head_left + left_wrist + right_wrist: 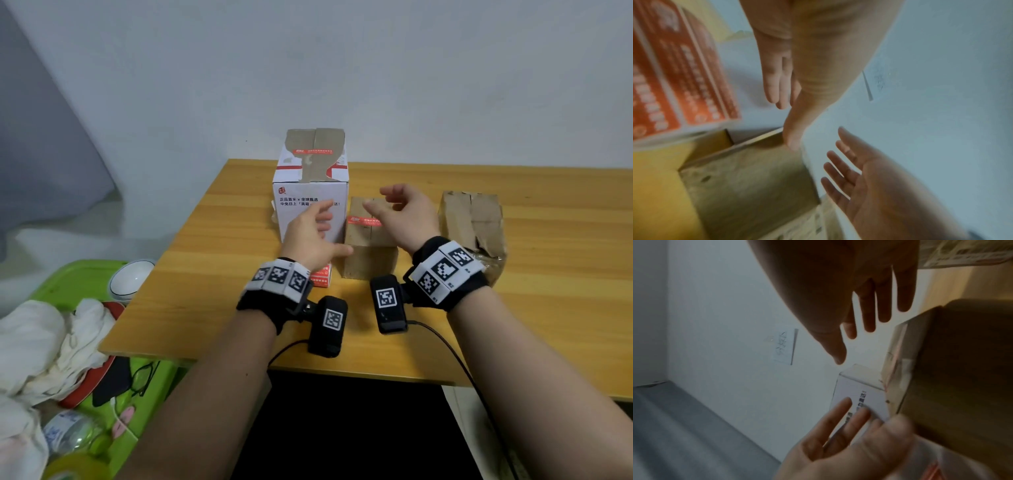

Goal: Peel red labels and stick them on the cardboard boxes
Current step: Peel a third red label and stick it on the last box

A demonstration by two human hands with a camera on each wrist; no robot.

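Note:
Three boxes stand on the wooden table (pixel 548 274). The tall white box (pixel 308 219) at the left has a red label (pixel 313 150) on its top. On the small brown cardboard box (pixel 368 263) in the middle, a red label (pixel 363 220) lies across the top. At the right is a battered cardboard box (pixel 472 222). My left hand (pixel 329 226) hovers open before the white box, above a roll of red labels (pixel 322 275), which also shows in the left wrist view (pixel 674 73). My right hand (pixel 380 202) hangs open over the middle box. Neither hand holds anything.
A green tray (pixel 78 284) left of the table holds white cloths, a white bowl (pixel 130 279), glasses and a plastic bottle. A white wall rises right behind the boxes. Black cables run from the wrist cameras over the table's front edge (pixel 342 370).

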